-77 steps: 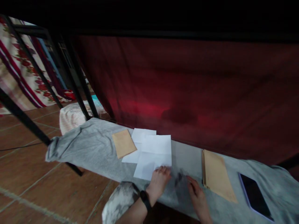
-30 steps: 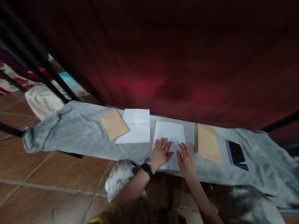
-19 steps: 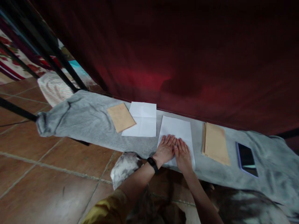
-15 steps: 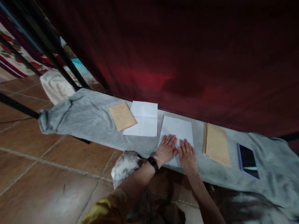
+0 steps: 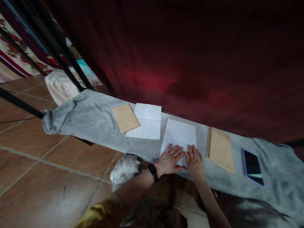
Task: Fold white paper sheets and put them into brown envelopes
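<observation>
A white sheet of paper [image 5: 180, 133] lies on the grey cloth, with crease lines across it. My left hand [image 5: 169, 161], a black band at its wrist, rests flat on the sheet's near part, fingers spread. Beside it my right hand [image 5: 195, 163] presses on the sheet's near right part, its fingers stretched out. Both hands hide the near edge in part. To the left is a second white sheet [image 5: 150, 125] with a fold line, its left side partly under a brown envelope [image 5: 126, 118]. Right of my hands lies a stack of brown envelopes [image 5: 221, 148].
A phone [image 5: 253, 167] lies on the grey cloth [image 5: 95, 117] at the right. Behind the narrow covered surface hangs a dark red curtain [image 5: 147, 76]. Black metal bars [image 5: 71, 63] stand at the left, above a tiled floor [image 5: 47, 177].
Both hands have slid toward me along the paper, showing more of its middle and a crease. The left hand's thumb and fingers are spread wider. Sheets and envelopes stay in place.
</observation>
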The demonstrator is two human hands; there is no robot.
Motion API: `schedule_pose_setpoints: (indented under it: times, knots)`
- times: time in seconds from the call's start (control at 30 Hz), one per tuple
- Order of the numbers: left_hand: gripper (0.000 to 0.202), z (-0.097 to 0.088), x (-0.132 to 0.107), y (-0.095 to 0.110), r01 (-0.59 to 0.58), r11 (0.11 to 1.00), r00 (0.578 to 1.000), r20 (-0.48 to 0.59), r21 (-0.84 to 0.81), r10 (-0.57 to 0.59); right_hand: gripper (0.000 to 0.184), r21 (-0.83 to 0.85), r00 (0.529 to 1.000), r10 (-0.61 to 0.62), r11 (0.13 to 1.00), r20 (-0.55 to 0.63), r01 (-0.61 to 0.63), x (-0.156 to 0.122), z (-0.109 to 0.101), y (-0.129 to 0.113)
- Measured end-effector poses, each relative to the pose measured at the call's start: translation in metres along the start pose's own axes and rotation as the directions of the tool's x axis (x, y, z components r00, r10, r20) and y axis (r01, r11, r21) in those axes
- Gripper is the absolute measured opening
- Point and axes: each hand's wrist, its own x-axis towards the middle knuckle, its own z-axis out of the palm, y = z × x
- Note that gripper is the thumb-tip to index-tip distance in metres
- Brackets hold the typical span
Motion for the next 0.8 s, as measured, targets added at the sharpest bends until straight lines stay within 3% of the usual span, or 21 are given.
schedule_pose_setpoints:
  times: [0.23, 0.43, 0.63, 0.8]
  knots:
    - [0.078, -0.007, 0.012, -0.002, 0.004, 1.000, 0.999, 0.041, 0.009, -0.004, 0.056, -0.001, 0.997, 0.043, 0.999, -0.057, -0.043, 0.036, 0.006, -0.009]
    - [0.073, -0.001, 0.024, -0.005, 0.037, 0.999, 0.999, 0.012, 0.014, -0.037, 0.054, 0.125, 0.995, -0.085, 0.989, 0.055, 0.078, 0.087, 0.016, -0.030]
    - [0.072, 0.006, 0.021, -0.005, 0.076, 0.997, 0.997, -0.016, -0.004, -0.076, 0.050, 0.091, 0.956, -0.215, 0.975, 0.198, 0.201, 0.122, 0.026, -0.040]
    - [0.070, 0.001, 0.021, -0.006, 0.058, 0.998, 0.998, -0.038, -0.004, -0.058, 0.049, 0.036, 0.940, -0.284, 0.959, 0.190, 0.282, 0.151, 0.037, -0.032]
